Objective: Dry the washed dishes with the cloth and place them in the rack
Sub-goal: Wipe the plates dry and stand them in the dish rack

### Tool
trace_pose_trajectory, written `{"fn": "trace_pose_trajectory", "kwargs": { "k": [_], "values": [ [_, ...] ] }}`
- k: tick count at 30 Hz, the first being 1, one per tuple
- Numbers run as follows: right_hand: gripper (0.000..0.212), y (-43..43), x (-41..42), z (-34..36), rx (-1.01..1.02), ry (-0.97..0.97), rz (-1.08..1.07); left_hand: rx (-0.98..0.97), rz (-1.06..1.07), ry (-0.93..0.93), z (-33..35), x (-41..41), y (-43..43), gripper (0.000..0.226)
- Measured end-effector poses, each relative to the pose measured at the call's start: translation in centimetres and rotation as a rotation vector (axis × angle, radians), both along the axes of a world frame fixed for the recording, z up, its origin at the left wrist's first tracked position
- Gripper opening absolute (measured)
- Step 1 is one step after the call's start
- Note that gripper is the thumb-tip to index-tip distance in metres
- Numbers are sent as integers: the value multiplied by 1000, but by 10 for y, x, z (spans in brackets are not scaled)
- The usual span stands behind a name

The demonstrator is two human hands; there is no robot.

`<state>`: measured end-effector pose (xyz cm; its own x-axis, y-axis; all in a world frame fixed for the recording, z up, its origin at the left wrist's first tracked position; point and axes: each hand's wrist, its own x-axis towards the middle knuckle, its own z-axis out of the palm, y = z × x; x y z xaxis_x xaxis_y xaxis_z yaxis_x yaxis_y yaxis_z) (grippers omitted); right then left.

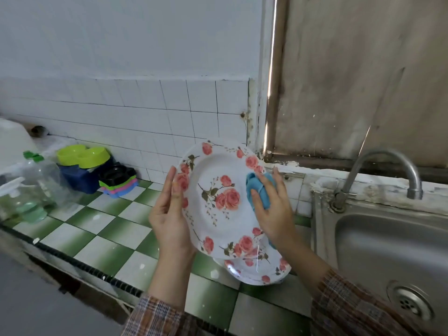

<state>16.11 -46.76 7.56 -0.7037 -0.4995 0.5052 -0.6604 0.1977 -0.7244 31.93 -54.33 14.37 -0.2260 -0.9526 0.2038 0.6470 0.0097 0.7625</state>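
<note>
The white round plate printed with pink roses (218, 190) is off the desk, tilted up with its face toward the person, between the two hands. The left hand (169, 219) has it by the rim, thumb on the front edge and fingers apparently behind, a narrow pinching grip. The right hand (274, 212) holds the bunched pale blue cloth (263, 190) against the plate's face, thumb and fingers spread over the wad. The step in hand looks like wiping the front, with the cloth near the rim on the side away from the left grip. To do it well, the cloth should probably sweep round the well and the raised border. The plate should then be turned in the left grip so the patch under the thumb and the back get dried too. A one-edge pinch on a wet glossy plate may slip, so firm pressure should be met from behind. Directly under both grips, more rose-printed plates (257, 270) lie stacked on the green-and-white checked tile desk (109, 234). Beyond the right grip are the steel sink (388, 243) and curved tap (385, 170). Well beyond the left grip stand a lime green double bowl (83, 154) and a clear plastic bottle (41, 180). I cannot pick out a rack.
</note>
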Motion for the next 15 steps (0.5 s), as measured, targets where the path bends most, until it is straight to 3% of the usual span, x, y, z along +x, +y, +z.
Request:
{"fn": "trace_pose_trajectory", "kwargs": {
  "k": [3,7,9,15],
  "values": [
    [47,19,-4,1,-65,-156,-170,36,13,-23,-5,-4,2,30],
    [66,55,-15,0,51,-287,-239,136,42,-48,-18,-8,1,25],
    [69,71,-18,2,17,-358,-180,194,10,-34,-22,-11,7,22],
    [46,126,-2,23,-260,-709,189,339,-245,-25,-26,-27,50,26]
  ]
}}
